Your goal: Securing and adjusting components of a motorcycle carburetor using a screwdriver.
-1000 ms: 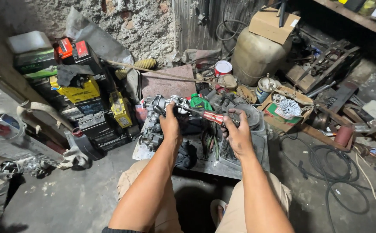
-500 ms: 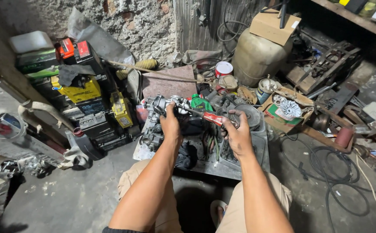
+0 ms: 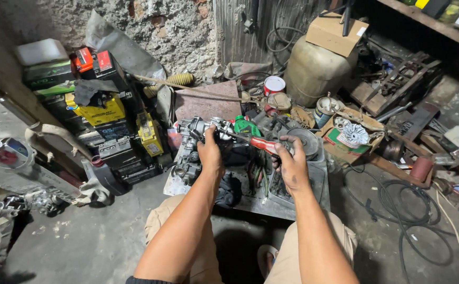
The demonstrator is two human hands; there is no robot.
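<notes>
Carburetor (image 3: 198, 131) is clasped in the left hand (image 3: 210, 153); right hand (image 3: 291, 164) grip closed around a red-handled screwdriver (image 3: 258, 143).

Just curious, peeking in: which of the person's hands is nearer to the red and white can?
Right. The right hand grips a red-handled tool below the can; the left hand is farther to the can's left.

**Dim workshop, soft light from above**

Flat, even light falls on the stone wall (image 3: 187, 31) and both forearms; deep shadow pools under the shelf (image 3: 424, 21) and between the knees. Focus stays sharp centrally, edges bend slightly.
</notes>
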